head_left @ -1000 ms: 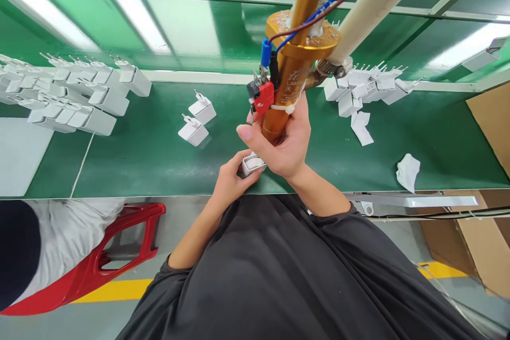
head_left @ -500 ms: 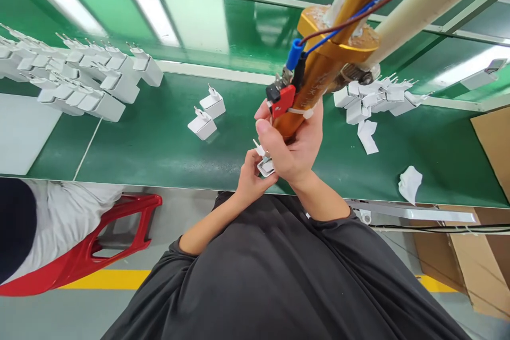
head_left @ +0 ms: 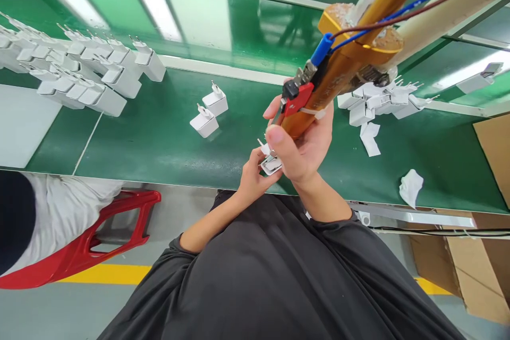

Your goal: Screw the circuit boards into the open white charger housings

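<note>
My left hand (head_left: 254, 176) is closed round a small white plug adapter (head_left: 271, 166) at the front edge of the bench. The open end of its casing faces up, and a pin sticks out at its upper left. Wrapped in my right hand (head_left: 305, 146) is a gold tubular tool (head_left: 338, 85) with a red switch on its side and blue and brown wires. My right thumb and the tool's low end are right over the adapter; whether the tip touches it I cannot tell. Two white plug adapters (head_left: 209, 109) stand on the bench to the upper left.
Many white adapters (head_left: 111, 77) stand in rows at the left, and another cluster (head_left: 376, 101) sits at the right. Crumpled white paper (head_left: 411, 187) lies near the front edge. A person's white sleeve (head_left: 75, 212) and a red stool (head_left: 131, 218) are at my left.
The gold tool and my right hand appear slightly further right and lower. More of the adapter's open end shows. Both hands keep their hold.
</note>
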{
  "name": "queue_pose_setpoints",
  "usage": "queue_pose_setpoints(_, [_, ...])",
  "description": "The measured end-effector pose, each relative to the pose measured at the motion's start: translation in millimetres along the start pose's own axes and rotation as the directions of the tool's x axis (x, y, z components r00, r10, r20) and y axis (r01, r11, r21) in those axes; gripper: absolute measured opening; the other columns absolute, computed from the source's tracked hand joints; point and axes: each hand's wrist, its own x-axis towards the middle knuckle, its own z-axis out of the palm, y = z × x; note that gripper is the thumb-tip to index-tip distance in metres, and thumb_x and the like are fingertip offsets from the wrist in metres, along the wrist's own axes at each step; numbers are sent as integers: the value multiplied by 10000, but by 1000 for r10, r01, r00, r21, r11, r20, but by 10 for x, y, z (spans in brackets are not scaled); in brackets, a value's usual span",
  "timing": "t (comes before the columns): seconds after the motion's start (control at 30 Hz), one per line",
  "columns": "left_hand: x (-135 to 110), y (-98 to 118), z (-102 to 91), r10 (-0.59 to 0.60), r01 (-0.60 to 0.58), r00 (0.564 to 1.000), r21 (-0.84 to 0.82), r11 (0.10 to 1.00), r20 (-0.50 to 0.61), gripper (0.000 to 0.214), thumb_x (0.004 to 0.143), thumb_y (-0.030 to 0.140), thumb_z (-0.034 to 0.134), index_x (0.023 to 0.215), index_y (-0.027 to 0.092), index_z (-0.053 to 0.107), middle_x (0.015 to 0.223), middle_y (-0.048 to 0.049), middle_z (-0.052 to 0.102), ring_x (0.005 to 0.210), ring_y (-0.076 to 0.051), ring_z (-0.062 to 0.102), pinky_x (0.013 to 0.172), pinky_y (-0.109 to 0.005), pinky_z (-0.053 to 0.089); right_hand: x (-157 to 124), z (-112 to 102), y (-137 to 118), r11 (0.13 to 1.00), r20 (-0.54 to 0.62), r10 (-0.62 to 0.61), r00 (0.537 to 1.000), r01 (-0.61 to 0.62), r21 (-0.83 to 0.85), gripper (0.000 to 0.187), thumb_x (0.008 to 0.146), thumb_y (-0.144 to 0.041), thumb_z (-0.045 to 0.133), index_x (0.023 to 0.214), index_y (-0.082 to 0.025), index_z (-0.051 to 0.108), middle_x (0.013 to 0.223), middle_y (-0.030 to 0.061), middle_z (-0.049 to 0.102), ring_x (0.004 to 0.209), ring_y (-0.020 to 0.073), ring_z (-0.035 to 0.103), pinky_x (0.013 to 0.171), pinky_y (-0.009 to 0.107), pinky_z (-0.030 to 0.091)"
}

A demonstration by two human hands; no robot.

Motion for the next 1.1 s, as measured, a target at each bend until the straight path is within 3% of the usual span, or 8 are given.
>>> queue_pose_setpoints(0.13, [78,22,-154,-22,24,1000,149,988,-20,412,801,311,672,1175,155,595,1082,-87,707,931,-181,678,731,-252,568,-7,-88,93,1000,5,17,1000,-17,6,539,890,-731,403,1212,-298,384,922,29,562,563,98,511,436,266,448])
queue_pose_setpoints(0.3, [117,126,-457,-98,95,995,249,964,-1,412,785,358,698,1146,166,644,917,-26,713,754,-124,640,648,-193,528,-16,-360,218,1000,-69,27,997,-28,-4,411,904,-622,477,1143,-290,439,902,24,571,481,70,422,385,242,364])
queue_pose_setpoints(0.4, [85,221,-580,-134,119,989,227,967,54,370,773,374,704,1085,178,669,791,14,678,610,-86,556,563,-171,464,4,-575,296,998,-142,48,989,-54,-43,302,893,-488,538,1081,-266,458,862,18,583,469,78,423,385,247,348])
queue_pose_setpoints(0.57, [41,311,-647,-232,218,962,107,970,147,327,787,401,690,1037,192,683,727,29,627,569,-77,496,507,-165,403,76,-922,442,983,-253,27,967,-71,-168,182,855,-322,549,1004,-256,468,841,17,614,452,93,442,408,275,381])
queue_pose_setpoints(0.73, [58,326,-679,-319,319,930,29,947,184,356,800,452,683,1050,199,687,711,24,593,574,-86,474,500,-178,378,99,-1222,579,955,-247,1,969,-74,-288,229,869,-280,548,1083,-248,474,953,24,669,548,110,541,523,306,488])
queue_pose_setpoints(0.87, [97,332,-713,-286,279,943,68,958,169,327,791,404,706,1053,208,690,791,17,643,630,-92,525,560,-178,421,77,-1368,721,948,-286,-77,955,-18,-317,272,851,-247,539,1120,-233,500,956,25,675,562,101,556,539,303,502])
queue_pose_setpoints(0.97, [110,329,-739,-252,233,955,127,964,155,329,782,386,717,1055,203,691,859,5,676,697,-111,570,627,-191,459,62,-1453,857,946,-332,-176,927,66,-316,372,834,-260,555,1205,-271,528,979,30,655,645,127,597,578,336,530])
queue_pose_setpoints(1.1, [98,324,-776,-222,198,965,169,965,139,333,781,359,726,1073,204,689,876,3,691,722,-120,585,658,-204,469,20,-1580,947,896,-360,-367,858,222,-384,533,761,-426,654,1274,-330,546,1185,70,547,1073,247,609,768,453,573])
